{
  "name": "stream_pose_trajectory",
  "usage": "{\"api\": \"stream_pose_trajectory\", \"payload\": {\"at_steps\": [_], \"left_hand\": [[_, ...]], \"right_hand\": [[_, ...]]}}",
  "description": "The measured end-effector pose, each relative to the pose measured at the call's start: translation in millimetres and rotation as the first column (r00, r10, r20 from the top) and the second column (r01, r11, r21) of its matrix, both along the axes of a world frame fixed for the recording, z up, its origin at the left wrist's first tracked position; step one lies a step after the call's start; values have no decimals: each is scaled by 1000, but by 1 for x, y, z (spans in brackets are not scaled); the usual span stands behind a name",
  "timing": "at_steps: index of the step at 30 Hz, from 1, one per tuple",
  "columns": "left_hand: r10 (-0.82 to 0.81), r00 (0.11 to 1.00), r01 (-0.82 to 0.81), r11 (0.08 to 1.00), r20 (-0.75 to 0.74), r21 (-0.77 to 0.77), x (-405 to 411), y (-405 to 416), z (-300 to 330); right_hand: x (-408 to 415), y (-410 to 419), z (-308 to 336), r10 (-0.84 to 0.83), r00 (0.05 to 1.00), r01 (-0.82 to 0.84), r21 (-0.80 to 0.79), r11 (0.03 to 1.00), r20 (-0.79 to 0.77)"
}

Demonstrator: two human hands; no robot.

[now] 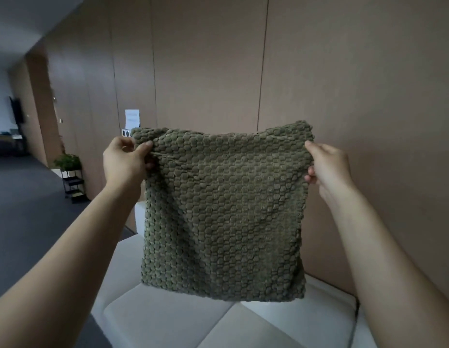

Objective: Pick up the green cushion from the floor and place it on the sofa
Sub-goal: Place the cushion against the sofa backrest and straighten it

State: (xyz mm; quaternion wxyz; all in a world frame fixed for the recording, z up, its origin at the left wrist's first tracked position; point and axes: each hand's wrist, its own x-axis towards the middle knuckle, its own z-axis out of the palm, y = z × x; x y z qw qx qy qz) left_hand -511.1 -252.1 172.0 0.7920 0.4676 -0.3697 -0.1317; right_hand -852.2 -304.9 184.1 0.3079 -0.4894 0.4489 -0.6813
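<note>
The green cushion [226, 209], bubble-textured and square, hangs upright in the air in front of me. My left hand [125, 159] pinches its top left corner and my right hand [329, 167] grips its top right corner. Its lower edge hovers above the white sofa [168, 315], whose quilted seat fills the bottom middle of the view. The cushion hides part of the sofa's back.
A brown panelled wall [318, 71] rises right behind the sofa. Dark carpet floor [25, 209] stretches to the left, with a small black shelf stand holding a plant [70, 177] by the wall. A paper sheet [132, 118] is stuck on the wall.
</note>
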Motion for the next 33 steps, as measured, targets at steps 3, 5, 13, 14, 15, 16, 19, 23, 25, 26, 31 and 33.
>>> {"api": "stream_pose_trajectory", "payload": {"at_steps": [3,5,13,14,15,16,19,23,25,26,31,33], "left_hand": [[-15,1000,15,1000,0,-1,55,-23,2],[-22,1000,22,1000,-2,3,87,-39,4],[-24,1000,24,999,-2,-37,203,-116,3],[-24,1000,24,999,3,-42,216,-127,2],[-20,1000,20,999,12,-41,230,-139,1],[-15,1000,16,999,17,-33,241,-149,1],[-9,1000,9,1000,25,-14,281,-184,8],[15,999,-14,999,38,-31,332,-225,21],[22,999,-21,999,36,-26,357,-244,22],[19,999,-19,1000,35,-21,372,-255,22],[-13,1000,14,1000,17,-11,437,-302,14],[-40,999,40,999,5,1,468,-323,9]], "right_hand": [[59,-21,-1,-20,1000,20,-3,1000,1],[92,-35,1,-27,1000,27,1,1000,4],[207,-110,7,-26,999,25,-28,999,-21],[220,-121,7,-24,1000,24,-34,999,-19],[232,-134,8,-24,1000,23,-40,999,-17],[241,-144,8,-27,999,26,-39,999,-20],[280,-185,13,-22,1000,21,-45,999,-19],[330,-230,18,-12,1000,11,-51,999,-20],[355,-248,16,-4,1000,3,-41,999,-25],[369,-258,15,-7,1000,6,-34,999,-27],[437,-296,7,-38,999,37,-16,999,-35],[467,-310,2,-48,998,48,-12,999,-31]]}}
